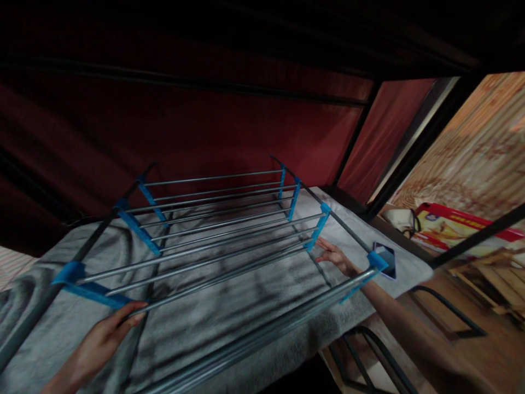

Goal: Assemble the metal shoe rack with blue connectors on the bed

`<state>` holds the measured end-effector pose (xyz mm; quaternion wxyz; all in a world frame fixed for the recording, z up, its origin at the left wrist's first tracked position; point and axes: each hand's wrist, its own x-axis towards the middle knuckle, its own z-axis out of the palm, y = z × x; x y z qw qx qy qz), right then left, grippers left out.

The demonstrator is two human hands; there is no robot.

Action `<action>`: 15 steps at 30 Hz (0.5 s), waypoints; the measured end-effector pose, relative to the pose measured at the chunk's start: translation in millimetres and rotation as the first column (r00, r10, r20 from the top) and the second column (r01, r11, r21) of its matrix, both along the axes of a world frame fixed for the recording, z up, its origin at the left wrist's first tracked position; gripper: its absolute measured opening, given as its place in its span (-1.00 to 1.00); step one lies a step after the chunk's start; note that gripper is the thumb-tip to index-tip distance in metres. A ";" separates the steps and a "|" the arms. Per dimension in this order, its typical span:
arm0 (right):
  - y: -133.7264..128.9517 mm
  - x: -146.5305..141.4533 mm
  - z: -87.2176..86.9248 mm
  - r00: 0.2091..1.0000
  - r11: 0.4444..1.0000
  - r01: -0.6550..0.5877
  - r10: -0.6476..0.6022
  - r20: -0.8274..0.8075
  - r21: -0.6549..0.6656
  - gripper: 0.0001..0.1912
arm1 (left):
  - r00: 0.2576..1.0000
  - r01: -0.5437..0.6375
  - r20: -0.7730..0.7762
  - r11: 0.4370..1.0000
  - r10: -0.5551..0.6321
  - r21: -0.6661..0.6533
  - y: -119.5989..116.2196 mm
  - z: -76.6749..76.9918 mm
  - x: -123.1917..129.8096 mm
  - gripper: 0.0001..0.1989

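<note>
A rack, seemingly a shoe rack, lies on a grey blanket (pixel 246 273) with its dark side poles, blue plastic brackets (pixel 318 230) and thin metal tubes. At the near left, my left hand (pixel 107 334) is closed round the end of a metal tube (pixel 184 297), just below a blue bracket (pixel 96 290). My right hand (pixel 334 258) is inside the right end of the rack, near another bracket's lower end, fingers apart and holding nothing that I can see. Its forearm passes under the nearest corner bracket (pixel 377 262). Thicker-looking tubes (pixel 262 323) cross the front.
A phone (pixel 388 260) lies on the blanket by the right corner. Dark bed-frame posts (pixel 426 131) and a dark red cloth (pixel 205 131) enclose the back. Beyond the bed are a red and yellow box (pixel 463 230), wooden pieces (pixel 488 279) and black metal frames (pixel 447 312).
</note>
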<state>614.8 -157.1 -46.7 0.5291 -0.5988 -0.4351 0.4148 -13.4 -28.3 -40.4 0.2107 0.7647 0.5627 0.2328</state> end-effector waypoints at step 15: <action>-20.4 32.8 113.6 0.929 0.924 0.364 -0.369 -0.024 -0.112 -0.66 | 0.990 0.085 0.104 0.989 -0.098 0.117 -4.3 1.1 -2.1 -0.44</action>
